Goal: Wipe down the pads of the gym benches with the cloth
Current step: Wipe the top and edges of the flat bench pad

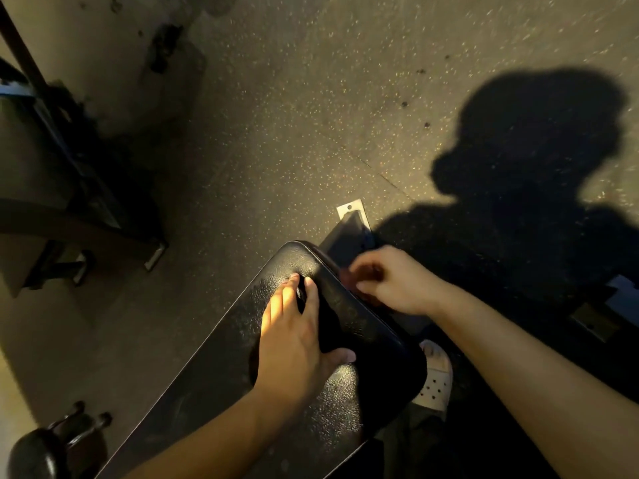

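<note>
step: wiping pad (339,402), far end | left hand (294,350) flat, fingers straight, pressing pad | right hand (394,281) curled at right edge, cannot tell what it holds | next: rub toward near end

The bench pad (224,357) is black with a fine pebbled grain, the floor (276,133) dull grey flecked with pale specks, my shoe (436,378) white dotted with small holes, and the cloth (366,272) in my right hand (397,285) a dim reddish-brown.
</note>
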Tool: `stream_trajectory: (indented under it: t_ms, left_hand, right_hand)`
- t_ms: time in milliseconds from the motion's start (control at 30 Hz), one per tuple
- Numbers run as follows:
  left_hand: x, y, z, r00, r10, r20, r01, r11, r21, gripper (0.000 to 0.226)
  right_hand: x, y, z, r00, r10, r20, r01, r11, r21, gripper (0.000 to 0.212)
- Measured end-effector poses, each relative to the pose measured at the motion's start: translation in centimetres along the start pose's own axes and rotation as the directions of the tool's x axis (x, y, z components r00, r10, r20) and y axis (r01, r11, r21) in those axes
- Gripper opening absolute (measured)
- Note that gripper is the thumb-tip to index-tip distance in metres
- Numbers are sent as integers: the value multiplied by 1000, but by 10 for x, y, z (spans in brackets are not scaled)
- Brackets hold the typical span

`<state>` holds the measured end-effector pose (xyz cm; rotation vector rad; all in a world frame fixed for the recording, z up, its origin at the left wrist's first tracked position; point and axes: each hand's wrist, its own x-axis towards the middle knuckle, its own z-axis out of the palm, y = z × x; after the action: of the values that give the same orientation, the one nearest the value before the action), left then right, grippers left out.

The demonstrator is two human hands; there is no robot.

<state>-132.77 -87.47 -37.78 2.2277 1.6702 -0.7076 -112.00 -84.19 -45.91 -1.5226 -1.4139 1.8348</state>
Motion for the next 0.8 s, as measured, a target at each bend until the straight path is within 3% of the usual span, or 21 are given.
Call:
stream_trajectory:
  t_ms: [67, 167, 233, 333, 467, 533, 600, 667, 800]
  left_hand:
    - [0, 0, -1, 1000, -6, -10, 6, 1000, -4, 129]
    - [0, 1, -4, 1000, -3, 0, 3, 1000, 9, 128]
    - [0, 1, -5, 1000, 2, 7, -2, 1000, 13, 127]
    - [1, 2, -5, 1000, 7, 27, -7, 1000, 20, 125]
    - [0, 3, -4, 1000, 2, 26, -2, 1000, -7, 124]
    - [0, 3, -5, 1000, -8, 23, 8, 1000, 0, 124]
    - [1, 3, -6, 1000, -10, 26, 10, 1000, 18, 123]
    - [1, 4, -10, 999, -2, 37, 1, 1000, 27, 123]
    - [0, 7, -12, 999, -13, 42, 13, 1000, 3, 123]
  right_hand:
    - [40, -25, 8, 999, -16, -52, 18, 999, 39, 10]
    - [64, -36, 7, 999, 41, -11, -39, 990, 139, 12]
    - [42, -20, 0, 999, 35, 17, -37, 995, 97, 20]
    - [-16, 7, -9, 984, 63, 168, -79, 993, 91, 33]
    - [14, -2, 4, 998, 2, -55, 0, 999, 43, 27]
    - [49, -28, 13, 996, -10, -93, 20, 994, 111, 13]
    - [67, -41, 15, 996, 13, -92, 3, 985, 173, 13]
    - [52, -30, 8, 998, 32, -53, -23, 987, 159, 16]
    - [-15, 6, -10, 977, 89, 195, -116, 984, 132, 30]
